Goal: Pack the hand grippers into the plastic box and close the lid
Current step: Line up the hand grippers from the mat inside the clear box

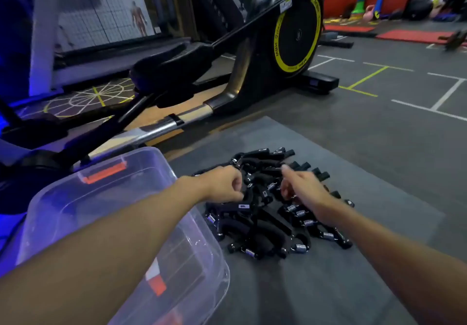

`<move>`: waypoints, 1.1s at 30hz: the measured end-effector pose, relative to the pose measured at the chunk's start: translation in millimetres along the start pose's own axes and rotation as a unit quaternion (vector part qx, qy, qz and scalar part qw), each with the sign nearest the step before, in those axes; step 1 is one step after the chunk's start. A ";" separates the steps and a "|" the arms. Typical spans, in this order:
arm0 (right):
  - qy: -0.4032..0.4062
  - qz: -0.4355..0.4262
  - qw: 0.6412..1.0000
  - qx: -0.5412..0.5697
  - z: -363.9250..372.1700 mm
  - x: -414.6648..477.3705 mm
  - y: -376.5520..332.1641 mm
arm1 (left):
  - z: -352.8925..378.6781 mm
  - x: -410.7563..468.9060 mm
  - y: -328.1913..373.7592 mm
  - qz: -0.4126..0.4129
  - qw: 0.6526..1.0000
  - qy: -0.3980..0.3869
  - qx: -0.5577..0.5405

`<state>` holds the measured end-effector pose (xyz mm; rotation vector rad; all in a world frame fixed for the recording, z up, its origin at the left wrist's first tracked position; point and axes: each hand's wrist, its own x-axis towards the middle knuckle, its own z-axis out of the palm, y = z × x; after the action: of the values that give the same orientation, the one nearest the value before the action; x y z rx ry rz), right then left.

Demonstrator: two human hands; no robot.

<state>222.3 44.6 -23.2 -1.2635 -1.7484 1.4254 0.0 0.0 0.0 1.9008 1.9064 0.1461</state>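
Nearest the camera, 2 bare forearms are reaching forward, the left one crossing above the clear plastic box [63, 198], which is sitting on the floor at the left with an orange latch [104, 173] on its far end; whether its lid is on cannot be told. Its right rim is running just beside the left edge of the grey mat [328, 286], and the rail of a black exercise machine [295, 34] is hemming in the far side of both. Bare mat is lying open in front of the pile and to its right, with marked floor [379, 122] stretching beyond. On the mat, the black hand grippers [265, 223] are lying in 1 tangled heap, springs showing, directly under and ahead of both hands. At the heap's upper left edge, the left hand [225, 184] is curling its fingers round a black handle. Hovering over the heap's middle, the right hand [303, 188] is spreading loosely, 1 finger pointing forward and the others dipping toward the grippers, blurred, gripping nothing visible.
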 end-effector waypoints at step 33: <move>0.023 0.034 0.999 0.035 57.3 16.1 98.1 | -9.7 27.5 -0.4 0.106 0.985 -0.069 0.120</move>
<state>198.2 34.0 -134.9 -1.3178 -1.6253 1.4718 -2.9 29.0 2.2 2.2093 1.6909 -0.1551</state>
